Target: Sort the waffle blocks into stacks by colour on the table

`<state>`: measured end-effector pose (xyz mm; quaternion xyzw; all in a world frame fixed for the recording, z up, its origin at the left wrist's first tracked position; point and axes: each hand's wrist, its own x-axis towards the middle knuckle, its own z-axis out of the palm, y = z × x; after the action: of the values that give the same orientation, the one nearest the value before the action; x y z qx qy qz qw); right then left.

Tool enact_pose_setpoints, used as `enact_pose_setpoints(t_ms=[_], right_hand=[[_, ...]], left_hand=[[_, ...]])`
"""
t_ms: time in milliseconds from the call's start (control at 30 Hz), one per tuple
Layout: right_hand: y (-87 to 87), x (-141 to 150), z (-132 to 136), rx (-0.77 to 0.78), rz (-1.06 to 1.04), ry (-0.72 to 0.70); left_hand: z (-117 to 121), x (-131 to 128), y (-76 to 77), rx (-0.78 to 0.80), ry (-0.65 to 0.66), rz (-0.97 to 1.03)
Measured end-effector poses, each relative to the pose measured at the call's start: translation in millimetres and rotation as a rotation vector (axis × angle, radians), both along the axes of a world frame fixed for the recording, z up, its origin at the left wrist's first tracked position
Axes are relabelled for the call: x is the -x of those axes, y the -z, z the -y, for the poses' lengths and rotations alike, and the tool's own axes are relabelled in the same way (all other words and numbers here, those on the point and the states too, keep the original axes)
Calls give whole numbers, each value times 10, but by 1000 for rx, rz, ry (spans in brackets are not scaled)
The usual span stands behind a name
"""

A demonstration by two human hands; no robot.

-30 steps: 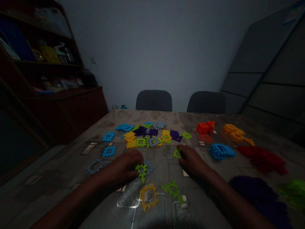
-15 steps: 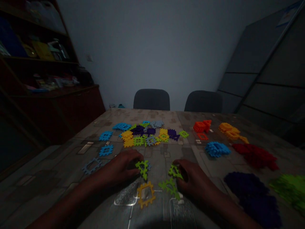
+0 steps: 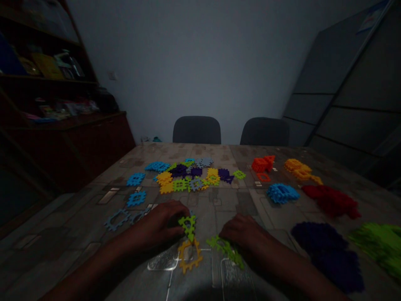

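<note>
My left hand point(image 3: 159, 223) rests on the table point(image 3: 78, 234) with its fingers curled round a green toothed triangle piece point(image 3: 188, 225). My right hand point(image 3: 242, 232) lies palm down with fingers closed over green toothed pieces point(image 3: 224, 246) beside it. A yellow open-frame piece point(image 3: 189, 255) lies just in front of the left hand. Between the hands the patterned tablecloth shows.
A mixed heap of blue, yellow, purple and green pieces point(image 3: 188, 175) lies mid-table. Sorted piles sit at right: orange point(image 3: 261, 164), yellow point(image 3: 297, 169), blue point(image 3: 282, 193), red point(image 3: 332, 201), purple point(image 3: 326, 246), green point(image 3: 379, 244). Two chairs point(image 3: 196, 130) stand behind; shelves at left.
My right hand drew back from mid-table with a green piece and came down onto the green pieces near me. My left hand stayed on its green triangle.
</note>
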<state>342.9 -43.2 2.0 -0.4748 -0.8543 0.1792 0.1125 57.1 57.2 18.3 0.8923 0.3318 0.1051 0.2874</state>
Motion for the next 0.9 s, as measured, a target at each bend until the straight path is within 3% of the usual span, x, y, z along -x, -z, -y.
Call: enact_pose_setpoints(t_ms=[200, 367, 567, 667, 900], right_hand=[[-37, -28, 76, -21, 42, 22], [-67, -86, 187, -11, -62, 74], [-62, 11, 249, 274, -334, 300], [-29, 88, 158, 350, -487, 384], [64, 241, -336, 232, -554, 369]], left_hand=[[-22, 8, 16, -6, -3, -5], [-27, 11, 30, -19, 4, 1], [-45, 52, 49, -16, -2, 26], [-82, 85, 75, -34, -16, 40], [-99, 93, 27, -52, -39, 31]])
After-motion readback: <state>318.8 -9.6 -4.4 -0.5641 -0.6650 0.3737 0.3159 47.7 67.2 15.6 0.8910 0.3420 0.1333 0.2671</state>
